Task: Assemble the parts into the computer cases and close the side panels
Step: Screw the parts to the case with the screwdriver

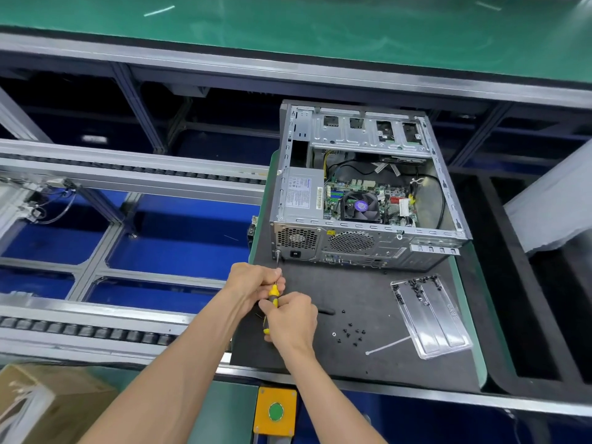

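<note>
Head view
Computer case (368, 187): lies on its side on the black mat (368, 357), open side up, rear panel facing near; power supply (301, 197) at left, fan (361, 206) mid-board.
Screwdriver (273, 299): yellow-black handle, its tip at the rear panel's near left corner.
Left hand (253, 283): fingers curled round the shaft end of the handle.
Right hand (290, 318): grips the handle's near end.
Loose screws (352, 336): scattered on the mat, right of the hands.
Clear tray (431, 315): far right, holding more screws.
Cable tie (387, 345): just left of the tray.
</note>
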